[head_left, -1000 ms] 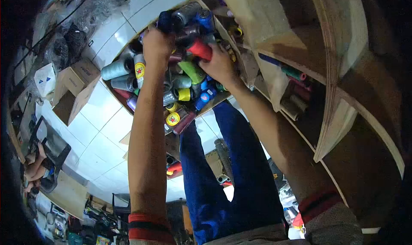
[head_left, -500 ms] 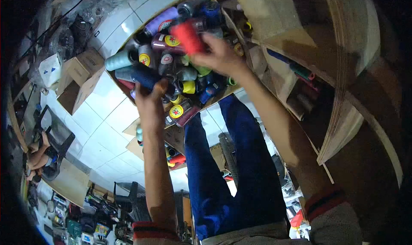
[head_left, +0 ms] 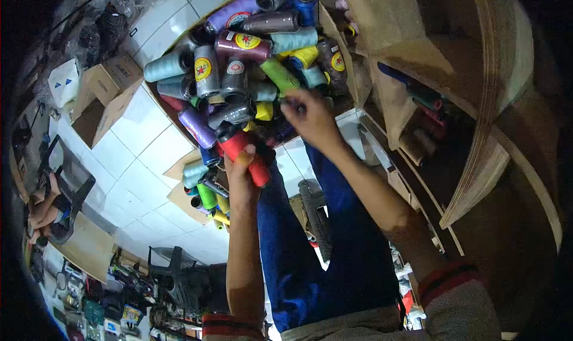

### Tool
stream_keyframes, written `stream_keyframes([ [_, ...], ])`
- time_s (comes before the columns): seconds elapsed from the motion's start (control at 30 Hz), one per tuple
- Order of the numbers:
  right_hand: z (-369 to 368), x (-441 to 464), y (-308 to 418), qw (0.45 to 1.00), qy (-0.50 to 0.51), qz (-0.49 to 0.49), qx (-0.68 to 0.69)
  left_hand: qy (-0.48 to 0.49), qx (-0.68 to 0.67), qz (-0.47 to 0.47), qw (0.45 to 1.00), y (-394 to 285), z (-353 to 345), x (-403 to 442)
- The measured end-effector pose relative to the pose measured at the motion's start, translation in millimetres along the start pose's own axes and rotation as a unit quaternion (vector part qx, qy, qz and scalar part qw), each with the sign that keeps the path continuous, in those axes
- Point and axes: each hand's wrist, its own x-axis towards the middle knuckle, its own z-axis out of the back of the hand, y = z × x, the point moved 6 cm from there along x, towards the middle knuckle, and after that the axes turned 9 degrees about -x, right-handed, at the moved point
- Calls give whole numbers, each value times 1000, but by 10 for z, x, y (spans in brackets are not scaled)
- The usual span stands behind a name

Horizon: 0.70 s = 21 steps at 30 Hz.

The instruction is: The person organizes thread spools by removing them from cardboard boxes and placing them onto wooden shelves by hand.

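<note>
My left hand (head_left: 240, 172) is closed around a red thread spool (head_left: 258, 169), tilted at the near edge of a heaped box. A dark end or another dark spool (head_left: 227, 131) meets its upper end; I cannot tell which. Over the right part of the heap, my right hand (head_left: 313, 117) has its fingers curled but apart, close to a green thread spool (head_left: 277, 75). Around them lie a maroon spool (head_left: 230, 45) with a yellow label, a grey spool (head_left: 207, 78), a purple spool (head_left: 197, 126) and a pale teal spool (head_left: 167, 66).
A second box of spools (head_left: 206, 194) sits lower, left of my legs. Wooden shelving (head_left: 412, 72) rises on the right. An open cardboard box (head_left: 107, 93) and a dark chair (head_left: 176, 281) stand left on the tiled floor (head_left: 140, 183). Another person (head_left: 51, 206) is at far left.
The red spool has passed from my right hand to my left, which has come nearer. The dark blue spool is no longer plainly visible in my left hand. My right hand has dropped lower.
</note>
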Motion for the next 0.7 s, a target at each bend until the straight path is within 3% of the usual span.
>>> stream_keyframes([
  [0.07,11,327,-86,981,-98,81,-145,-7,-8,26,1000,-38,-80,-106],
  [0.27,-399,811,-332,966,15,26,-258,16,-23,48,998,-84,197,-246],
  [0.37,-276,718,-288,971,82,-73,-214,33,-43,46,997,-80,373,-232],
  [0.5,-21,211,-261,994,42,-103,3,49,-63,47,996,-105,442,-96],
  [0.57,210,-102,220,984,120,-96,91,85,-59,48,994,-78,369,3],
  [0.63,251,-360,500,984,156,-36,72,111,-53,43,991,-28,260,56],
  [0.7,285,-530,890,993,98,45,-53,109,-103,44,988,85,223,88],
])
